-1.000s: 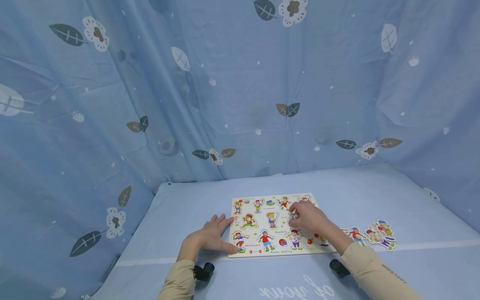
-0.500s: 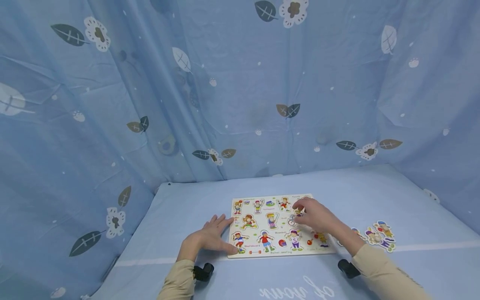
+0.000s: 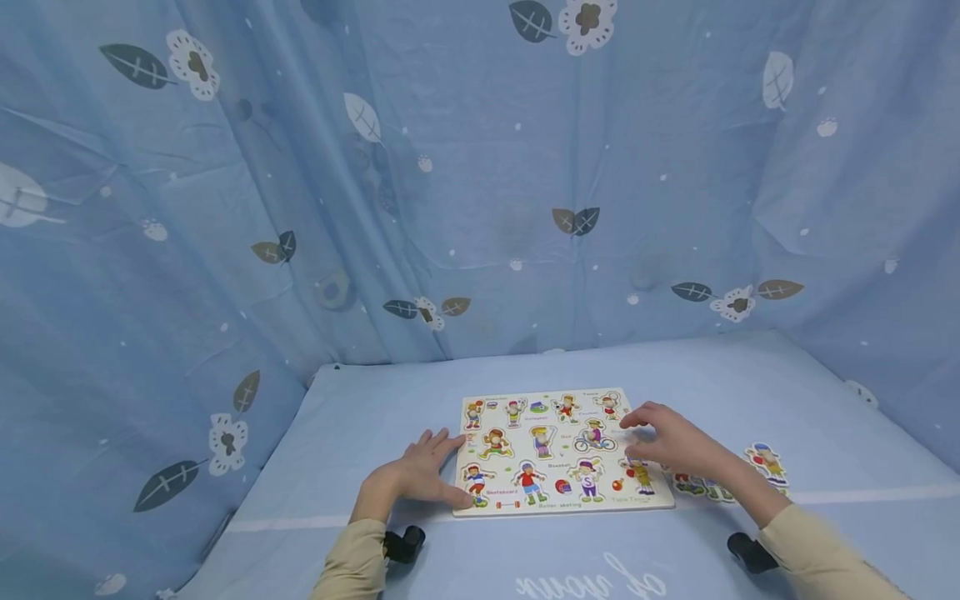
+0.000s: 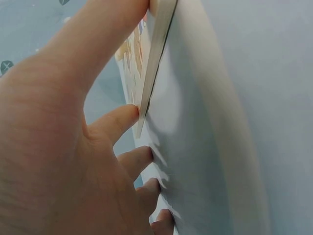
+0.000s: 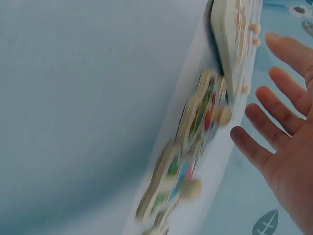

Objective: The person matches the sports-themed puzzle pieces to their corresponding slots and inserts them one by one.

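A wooden peg puzzle board point(image 3: 528, 452) printed with sports figures lies flat on the blue cloth. My left hand point(image 3: 418, 475) rests at its left edge, fingers spread; in the left wrist view the thumb point(image 4: 105, 34) and index fingertip meet the board's side. A cyclist piece point(image 3: 595, 437) sits in the right part of the board. My right hand point(image 3: 675, 442) is raised over the board's right edge, fingers parted and holding nothing. Under and beside it are loose figure pieces point(image 3: 693, 483) with round wooden knobs point(image 5: 224, 116), partly hidden by the forearm.
Another loose piece, a blue-capped figure point(image 3: 767, 462), lies farther right. Black devices are worn at the left wrist point(image 3: 403, 545) and right wrist point(image 3: 752, 553). A blue patterned curtain point(image 3: 480, 183) hangs behind the table.
My right hand has let go of the cyclist piece on the board and moved right, toward the loose pieces. My left hand stays at the board's left edge.
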A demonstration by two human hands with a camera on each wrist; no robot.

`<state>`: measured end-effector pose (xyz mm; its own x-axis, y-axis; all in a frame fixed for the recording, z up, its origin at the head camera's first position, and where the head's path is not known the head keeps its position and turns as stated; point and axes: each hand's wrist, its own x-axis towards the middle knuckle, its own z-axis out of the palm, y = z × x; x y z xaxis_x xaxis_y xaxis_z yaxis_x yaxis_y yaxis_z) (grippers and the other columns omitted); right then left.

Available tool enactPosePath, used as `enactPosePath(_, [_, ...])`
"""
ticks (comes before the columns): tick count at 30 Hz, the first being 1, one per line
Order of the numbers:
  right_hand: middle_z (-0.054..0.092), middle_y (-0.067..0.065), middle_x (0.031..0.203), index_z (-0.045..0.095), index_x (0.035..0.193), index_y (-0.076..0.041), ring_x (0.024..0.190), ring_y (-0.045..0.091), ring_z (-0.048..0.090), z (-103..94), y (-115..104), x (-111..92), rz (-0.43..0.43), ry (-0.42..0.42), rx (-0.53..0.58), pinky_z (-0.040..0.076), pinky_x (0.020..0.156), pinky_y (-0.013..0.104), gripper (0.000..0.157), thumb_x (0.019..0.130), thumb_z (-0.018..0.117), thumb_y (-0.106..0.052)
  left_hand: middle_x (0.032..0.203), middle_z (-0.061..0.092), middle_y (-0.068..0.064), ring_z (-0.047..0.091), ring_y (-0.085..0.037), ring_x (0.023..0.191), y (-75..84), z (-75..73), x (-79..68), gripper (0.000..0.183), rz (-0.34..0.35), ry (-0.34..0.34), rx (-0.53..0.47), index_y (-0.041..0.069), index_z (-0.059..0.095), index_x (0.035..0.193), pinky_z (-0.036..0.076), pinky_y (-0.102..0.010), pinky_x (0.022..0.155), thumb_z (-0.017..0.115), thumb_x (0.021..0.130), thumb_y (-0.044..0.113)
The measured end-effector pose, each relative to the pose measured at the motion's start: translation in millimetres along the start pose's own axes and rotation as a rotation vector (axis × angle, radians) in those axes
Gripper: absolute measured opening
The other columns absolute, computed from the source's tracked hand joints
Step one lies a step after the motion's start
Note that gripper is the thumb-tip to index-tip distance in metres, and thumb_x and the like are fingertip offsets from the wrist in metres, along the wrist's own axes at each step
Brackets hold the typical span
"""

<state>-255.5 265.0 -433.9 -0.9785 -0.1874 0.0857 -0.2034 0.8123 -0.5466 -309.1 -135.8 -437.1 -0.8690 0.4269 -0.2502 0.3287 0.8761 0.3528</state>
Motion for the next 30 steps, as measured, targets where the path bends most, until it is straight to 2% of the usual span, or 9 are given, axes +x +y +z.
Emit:
enactPosePath(10, [0.061, 0.005, 0.118, 0.068, 0.114, -0.012, 0.115, 0.032, 0.056, -14.4, 13, -17, -0.039, -0.03, -0.04, 0.05, 0.096, 0.055, 0.039, 0.081, 0.081, -0.029, 0.164, 0.022, -0.012, 0.011, -0.038, 0.151, -1.3, -1.6, 1.0, 0.105, 0.014, -0.009, -0.003, 0.021, 0.033, 0.155, 0.016, -0.058, 0.121, 0.078, 0.07, 0.062])
enactPosePath(17, [0.06, 0.003, 0.117, 0.069, 0.113, -0.014, 0.114, 0.029, 0.057, -14.7, 17, -25, -0.029, -0.054, -0.045, 0.051, 0.096, 0.053, 0.038, 0.081, 0.081, -0.031, 0.163, 0.022, -0.014, 0.011, -0.039, 0.151, -1.0, -2.3, -1.0, 0.104, 0.028, -0.01, -0.003, 0.019, 0.034, 0.155, 0.016, -0.058, 0.121, 0.078, 0.07, 0.061])
enactPosePath(30, [0.061, -0.001, 0.113, 0.069, 0.111, -0.015, 0.107, 0.024, 0.058, -15.5, 27, -41, -0.045, -0.062, -0.062, 0.053, 0.09, 0.045, 0.039, 0.079, 0.082, -0.032, 0.164, 0.021, -0.013, 0.011, -0.038, 0.151, -1.1, -0.4, 1.3, 0.105, 0.012, -0.014, 0.0, 0.02, 0.034, 0.155, 0.015, -0.057, 0.122, 0.078, 0.07, 0.063])
